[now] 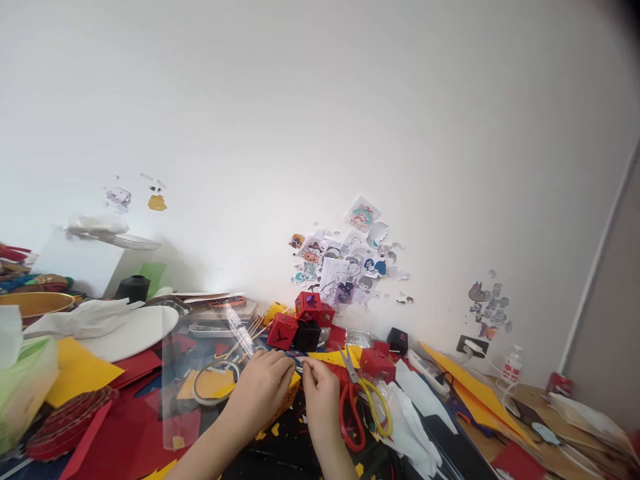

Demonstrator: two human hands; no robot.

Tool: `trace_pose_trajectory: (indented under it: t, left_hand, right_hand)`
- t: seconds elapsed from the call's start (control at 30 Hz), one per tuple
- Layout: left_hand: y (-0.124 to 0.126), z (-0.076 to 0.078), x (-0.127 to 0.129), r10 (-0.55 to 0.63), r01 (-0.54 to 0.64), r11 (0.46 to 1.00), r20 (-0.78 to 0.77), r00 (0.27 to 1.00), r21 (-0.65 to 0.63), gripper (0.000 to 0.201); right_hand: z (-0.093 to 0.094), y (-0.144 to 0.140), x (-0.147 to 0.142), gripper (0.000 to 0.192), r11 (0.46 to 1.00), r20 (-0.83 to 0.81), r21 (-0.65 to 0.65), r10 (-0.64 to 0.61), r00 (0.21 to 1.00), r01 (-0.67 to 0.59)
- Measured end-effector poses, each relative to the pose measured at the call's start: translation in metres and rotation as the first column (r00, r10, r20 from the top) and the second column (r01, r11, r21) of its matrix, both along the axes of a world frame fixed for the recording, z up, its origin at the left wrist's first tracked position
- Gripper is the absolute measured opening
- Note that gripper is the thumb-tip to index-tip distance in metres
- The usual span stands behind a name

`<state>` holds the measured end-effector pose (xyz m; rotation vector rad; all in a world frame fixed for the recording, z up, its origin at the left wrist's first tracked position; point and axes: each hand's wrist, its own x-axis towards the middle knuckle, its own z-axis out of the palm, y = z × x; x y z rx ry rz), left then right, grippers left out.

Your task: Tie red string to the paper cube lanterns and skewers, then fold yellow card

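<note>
My left hand (265, 381) and my right hand (321, 387) meet at the middle of the cluttered table, fingers closed in a pinch. Between the fingertips is a small, pale sliver, mostly hidden, whose kind I cannot make out. Partly covered by my left hand, a yellow box (289, 397) shows beneath it. Just right of my right hand lie scissors (351, 415) with one red and one yellow handle, blades pointing away. To the left of my left hand is a roll of tape (197, 385), standing over yellow paper.
Red and black paper cubes (283, 331) sit behind my hands by the wall. Red paper (127, 433) and a clear plastic sheet (173, 400) spread at left. Crumpled white tissue (407, 427) lies right of the scissors. A bottle (513, 363) stands far right.
</note>
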<state>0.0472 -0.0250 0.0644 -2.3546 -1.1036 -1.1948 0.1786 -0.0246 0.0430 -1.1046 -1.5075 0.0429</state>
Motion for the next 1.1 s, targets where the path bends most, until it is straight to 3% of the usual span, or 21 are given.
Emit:
trace_pose_trajectory:
  t: [0.33,0.93,1.1]
  left_hand:
    - [0.0029,-0.0017,0.0,0.03,-0.03,0.999,-0.019,0.999,0.016,0.03]
    - [0.0016,-0.0053,0.0026,-0.031,0.032,0.999,-0.049,0.998,0.031,0.03]
    - [0.0003,-0.0033,0.0024,-0.029,0.029,0.999,-0.027,0.999,0.014,0.03]
  right_hand:
    - [-0.0001,0.0001,0.0016,0.027,0.996,0.047,0.009,-0.092,0.995,0.092]
    - [-0.0031,0.0016,0.0014,0.022,0.993,0.069,0.057,-0.112,0.991,0.108]
    - [-0.0048,0.0031,0.0017,0.023,0.997,0.064,0.019,-0.08,0.995,0.079]
